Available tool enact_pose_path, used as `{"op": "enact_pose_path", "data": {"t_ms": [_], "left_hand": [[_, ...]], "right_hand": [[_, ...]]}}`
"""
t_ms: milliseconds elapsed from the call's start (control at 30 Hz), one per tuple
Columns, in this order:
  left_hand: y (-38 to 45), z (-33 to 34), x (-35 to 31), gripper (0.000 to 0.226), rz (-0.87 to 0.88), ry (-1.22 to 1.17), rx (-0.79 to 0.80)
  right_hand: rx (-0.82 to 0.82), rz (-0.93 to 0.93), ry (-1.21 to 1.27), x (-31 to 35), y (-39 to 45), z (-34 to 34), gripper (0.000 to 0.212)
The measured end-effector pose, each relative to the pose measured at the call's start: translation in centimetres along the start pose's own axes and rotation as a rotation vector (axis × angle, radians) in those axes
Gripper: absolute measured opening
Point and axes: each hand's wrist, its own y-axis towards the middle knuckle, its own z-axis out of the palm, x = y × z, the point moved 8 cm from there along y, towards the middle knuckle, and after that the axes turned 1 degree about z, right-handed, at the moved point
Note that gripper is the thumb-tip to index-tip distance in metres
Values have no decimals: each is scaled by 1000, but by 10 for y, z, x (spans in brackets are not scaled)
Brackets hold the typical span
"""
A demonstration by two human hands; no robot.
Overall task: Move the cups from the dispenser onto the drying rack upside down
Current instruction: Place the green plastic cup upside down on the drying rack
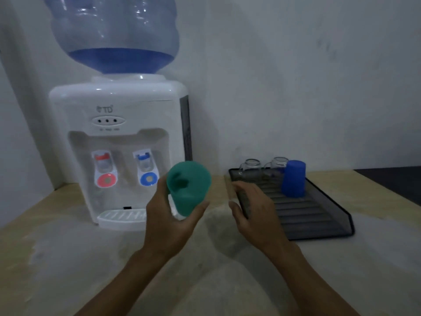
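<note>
My left hand [169,226] grips a green plastic cup [189,188], tilted with its mouth facing me, in front of the white water dispenser [118,142]. My right hand [252,208] hovers open, fingers spread, over the near left corner of the dark drying rack [319,215]. On the rack a blue cup [293,179] stands upside down. Two clear glasses [249,167] [278,164] stand upside down at the rack's back edge.
The dispenser carries a large blue water bottle [114,33] and has a white drip tray [120,216] at its foot. Everything stands on a light wooden counter [68,258] against a pale wall. A dark surface [391,176] lies at the far right.
</note>
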Motion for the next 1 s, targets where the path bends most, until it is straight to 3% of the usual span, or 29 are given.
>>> {"op": "enact_pose_path", "data": {"t_ms": [267,533,633,767,900,1000], "left_hand": [[56,83,-9,72,-157,-115,111],[58,115,-6,85,-301,-79,193],[62,113,-3,86,-338,-162,245],[75,97,2,98,-372,-339,315],[84,90,4,93,-345,-380,492],[87,87,5,92,-325,-361,541]], "right_hand": [[-172,54,194,-14,4,-19,70],[-335,117,280,-22,4,-31,63],[-287,183,427,-30,6,-28,57],[-92,346,737,-44,8,-18,51],[-3,470,967,-50,4,-10,52],[55,532,1105,-50,2,-3,55]]}}
